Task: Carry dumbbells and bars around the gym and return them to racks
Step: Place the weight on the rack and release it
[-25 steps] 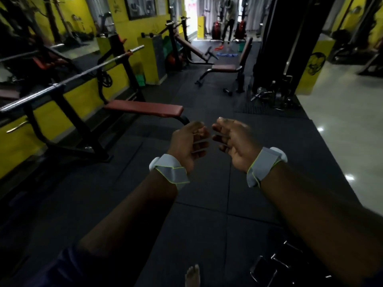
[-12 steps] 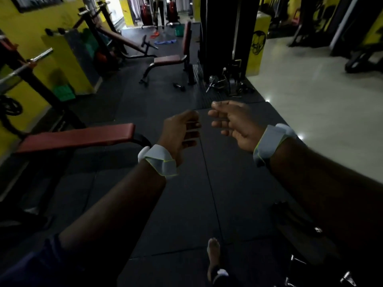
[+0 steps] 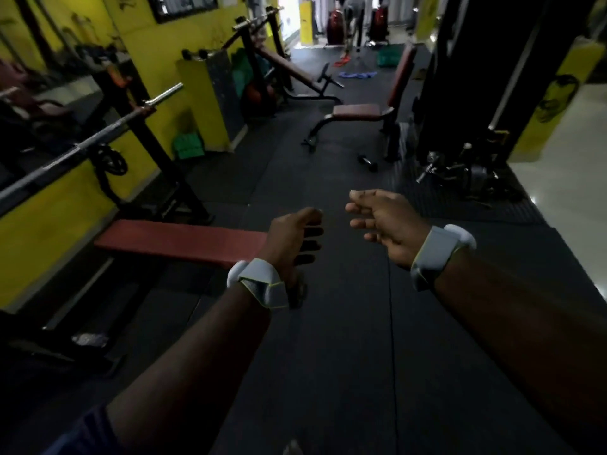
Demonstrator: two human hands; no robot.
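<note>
The left hand (image 3: 292,241) and right hand (image 3: 384,224) were loosely curled, holding nothing. A dumbbell (image 3: 367,162) lay on the floor (image 3: 328,339) ahead.

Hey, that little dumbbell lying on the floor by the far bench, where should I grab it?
Take the dumbbell by the short handle between its two heads, coming straight down from above. It lies flat on the mat, so the top looks like the free side, and the bench frame stands close behind it. It is small in view, so this is a judgement.

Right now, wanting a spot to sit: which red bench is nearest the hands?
The flat bench by the left hand; the upright-backed bench and the sloped bench stand farther up the aisle.
</note>
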